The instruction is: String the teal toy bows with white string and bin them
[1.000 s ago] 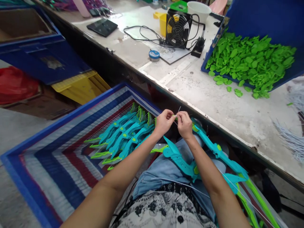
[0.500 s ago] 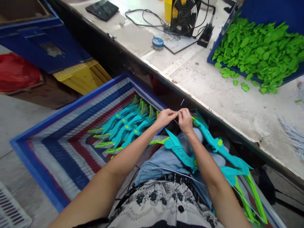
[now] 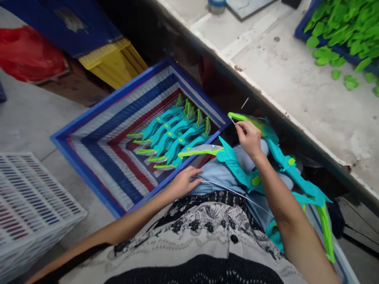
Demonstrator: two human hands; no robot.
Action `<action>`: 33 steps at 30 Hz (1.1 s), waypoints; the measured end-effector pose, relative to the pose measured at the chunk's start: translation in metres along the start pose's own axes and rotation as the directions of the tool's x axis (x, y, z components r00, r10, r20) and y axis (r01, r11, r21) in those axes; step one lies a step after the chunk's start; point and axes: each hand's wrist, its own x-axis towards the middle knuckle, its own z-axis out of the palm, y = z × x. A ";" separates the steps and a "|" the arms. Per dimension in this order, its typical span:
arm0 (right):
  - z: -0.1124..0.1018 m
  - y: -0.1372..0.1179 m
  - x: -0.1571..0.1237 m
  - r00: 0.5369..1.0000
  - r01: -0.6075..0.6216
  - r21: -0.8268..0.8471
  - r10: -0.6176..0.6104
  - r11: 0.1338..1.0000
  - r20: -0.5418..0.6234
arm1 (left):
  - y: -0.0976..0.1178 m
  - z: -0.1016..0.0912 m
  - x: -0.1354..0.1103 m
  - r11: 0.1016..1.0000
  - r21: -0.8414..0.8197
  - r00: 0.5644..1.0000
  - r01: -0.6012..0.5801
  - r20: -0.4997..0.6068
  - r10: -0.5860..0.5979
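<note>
My right hand (image 3: 249, 138) is closed in a pinch on a white string just below the tip of a bright green limb (image 3: 241, 117) of a teal toy bow (image 3: 284, 162). Another teal toy bow (image 3: 237, 167) lies across my lap, its green limb (image 3: 201, 152) pointing left. A loose white cord (image 3: 227, 189) runs over my lap. By the left end of this cord is my left hand (image 3: 185, 183), thumb and fingers apart. Whether its thumb touches the cord I cannot tell.
Several teal toy bows (image 3: 170, 132) lie in a blue-rimmed, stripe-lined bin (image 3: 89, 106) at my left. Along the right runs a worktable edge (image 3: 254, 85), with green pieces (image 3: 352, 31) in and beside a blue box. A white slotted crate (image 3: 38, 189) stands at far left.
My hands have parted: the left has come away from the right and down to my lap beside the cord. The right stays at the green limb's tip. The view has tilted down.
</note>
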 end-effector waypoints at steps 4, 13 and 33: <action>0.016 -0.026 -0.018 0.945 0.145 0.008 -0.141 0.989 0.294 | -0.002 0.022 -0.008 0.979 0.185 0.996 -0.085 0.029 0.081; 0.034 -0.034 -0.037 0.895 0.198 -0.154 -0.114 0.968 0.431 | 0.006 0.019 -0.007 0.905 0.244 0.937 -0.349 0.060 0.345; 0.049 -0.071 -0.043 0.812 0.137 -0.439 0.153 0.888 0.563 | 0.104 0.028 0.024 0.165 -0.835 0.836 0.525 0.542 0.080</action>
